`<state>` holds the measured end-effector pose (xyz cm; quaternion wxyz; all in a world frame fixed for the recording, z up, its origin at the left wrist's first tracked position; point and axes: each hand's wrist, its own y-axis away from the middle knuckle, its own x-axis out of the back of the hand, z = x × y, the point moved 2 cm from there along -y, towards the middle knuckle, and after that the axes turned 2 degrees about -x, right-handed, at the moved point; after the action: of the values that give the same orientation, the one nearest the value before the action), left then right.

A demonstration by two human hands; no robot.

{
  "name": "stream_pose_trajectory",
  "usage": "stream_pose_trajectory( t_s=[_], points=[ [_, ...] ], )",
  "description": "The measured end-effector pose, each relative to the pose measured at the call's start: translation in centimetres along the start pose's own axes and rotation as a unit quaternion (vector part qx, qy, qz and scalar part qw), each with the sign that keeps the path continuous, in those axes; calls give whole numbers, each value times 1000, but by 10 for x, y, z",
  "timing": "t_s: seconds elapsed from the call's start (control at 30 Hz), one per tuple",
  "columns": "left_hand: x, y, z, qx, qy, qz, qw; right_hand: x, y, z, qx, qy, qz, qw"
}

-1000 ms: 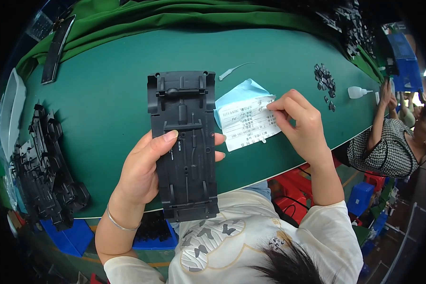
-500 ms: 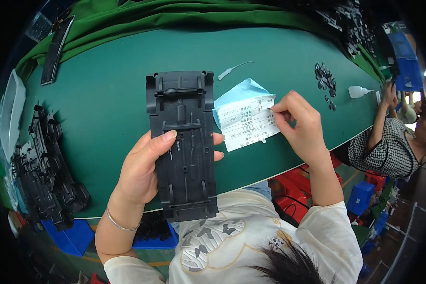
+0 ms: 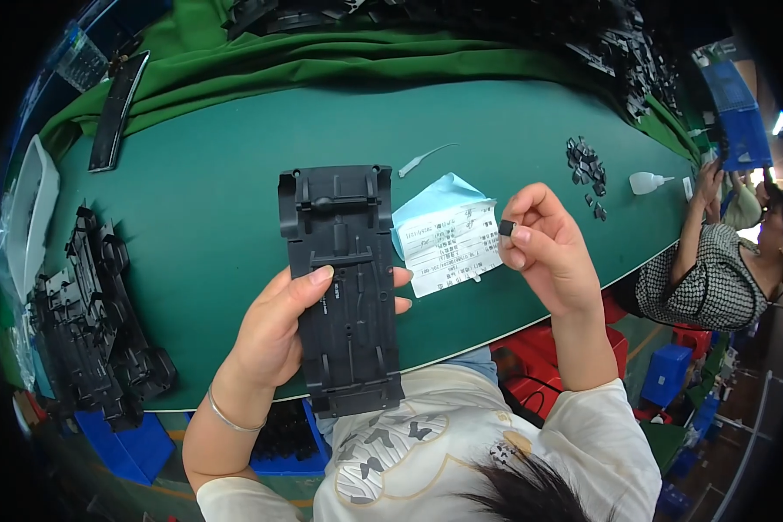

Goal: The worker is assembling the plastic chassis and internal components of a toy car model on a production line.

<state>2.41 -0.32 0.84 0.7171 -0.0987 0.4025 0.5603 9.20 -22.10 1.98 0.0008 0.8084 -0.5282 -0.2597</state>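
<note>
My left hand [image 3: 274,326] grips a long black moulded plastic part [image 3: 348,304] by its left side, thumb on its face and fingertips showing past its right edge. The part is held lengthwise towards me, ribs and raised bars facing up. In my right hand [image 3: 548,248], a small black piece [image 3: 506,228] is pinched between thumb and fingers, above the right end of a printed white paper slip [image 3: 448,248]. That slip lies on light blue paper [image 3: 444,196] on the green table.
Several small black pieces [image 3: 587,165] lie to the right, beside a white squeeze bottle [image 3: 648,183]. A thin-tipped dropper [image 3: 422,161] rests behind the papers. More black mouldings [image 3: 96,322] are heaped at left, near a phone-like slab [image 3: 117,113]. Another person [image 3: 705,270] sits at right.
My right hand has turned, so the small black piece now shows plainly in its pinch. The large part stays in my left hand, and the whole view has shifted slightly.
</note>
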Motion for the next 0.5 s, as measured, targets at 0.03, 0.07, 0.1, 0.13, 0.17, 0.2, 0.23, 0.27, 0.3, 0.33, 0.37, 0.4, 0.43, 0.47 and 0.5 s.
stream_pose_trajectory(
  t_s=[0.03,0.07,0.1,0.13,0.17,0.2,0.23,0.27,0.3,0.33,0.37,0.4,0.43,0.47,0.5],
  points=[
    [1,0,-1,-1,-15,-8,1000,-3,-1,2,1,-2,-4,1000],
    [3,0,-3,-3,-18,-6,1000,-5,-1,5,18,3,7,1000],
    [4,-1,-7,-8,15,-19,1000,-8,-1,7,35,9,18,999],
    [4,-2,-7,-13,48,-33,998,-11,-1,9,37,6,14,999],
    [0,-1,-5,-9,16,-32,999,-14,0,11,71,61,20,995],
    [0,-1,-5,-12,12,-28,999,-17,0,12,104,114,24,988],
    [1,-1,-6,-24,24,-28,999,-23,1,13,117,104,21,987],
    [2,-1,-6,-36,37,-28,998,-27,1,16,117,101,15,988],
    [2,-1,-5,-38,34,-25,998,-30,1,17,149,137,17,979],
    [2,-1,-5,-32,32,-23,999,-33,1,18,180,173,18,968],
    [3,-1,-5,-26,29,-21,999,-35,1,20,195,170,13,966],
    [4,-1,-5,-28,39,-29,998,-38,0,21,195,166,8,967],
    [5,0,-4,-31,37,-23,999,-41,-1,22,205,172,8,964],
    [4,1,-5,-28,43,-22,998,-43,-1,23,215,177,8,960],
    [3,1,-4,-24,49,-22,998,-45,-1,25,214,175,4,961]
  ],
)
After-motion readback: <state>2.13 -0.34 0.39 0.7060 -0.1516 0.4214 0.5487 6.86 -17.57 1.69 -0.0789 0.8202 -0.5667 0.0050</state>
